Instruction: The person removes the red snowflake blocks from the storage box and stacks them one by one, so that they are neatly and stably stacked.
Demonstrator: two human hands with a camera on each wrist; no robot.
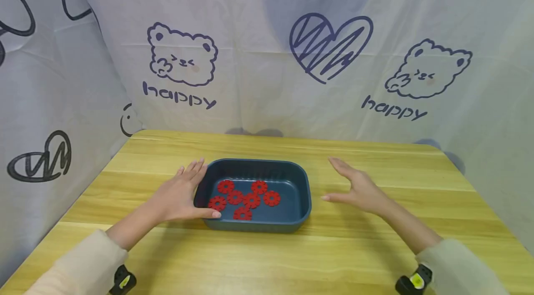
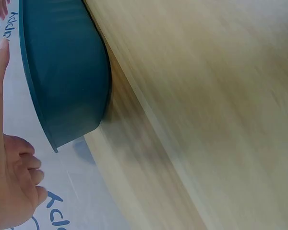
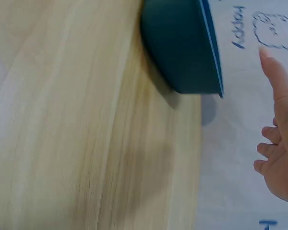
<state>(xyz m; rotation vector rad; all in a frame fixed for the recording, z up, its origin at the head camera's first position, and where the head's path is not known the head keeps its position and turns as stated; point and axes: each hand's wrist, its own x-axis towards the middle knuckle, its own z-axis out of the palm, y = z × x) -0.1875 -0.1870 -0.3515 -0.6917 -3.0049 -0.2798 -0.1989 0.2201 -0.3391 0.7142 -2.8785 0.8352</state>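
Note:
A dark blue rectangular bin (image 1: 267, 226) with rounded corners stands on the wooden table. On its floor lie several flat red notched discs (image 1: 272, 198), mostly toward the left, some touching or overlapping. My left hand (image 1: 179, 197) is at the bin's left end, its fingers extended by the left wall and the thumb across the front left corner; whether it touches the rim I cannot tell. In the left wrist view the bin's outer wall (image 2: 67, 72) shows beside that hand. My right hand (image 1: 363, 191) is right of the bin, apart from it, thumb and fingers spread, holding nothing.
The light wooden table (image 1: 267, 262) runs back to a white cloth (image 1: 258, 72) with drawn bears, hearts and lettering. The cloth also hangs along the left and right sides. Dark wrist devices (image 1: 415, 280) sit on both arms by the pale sleeves.

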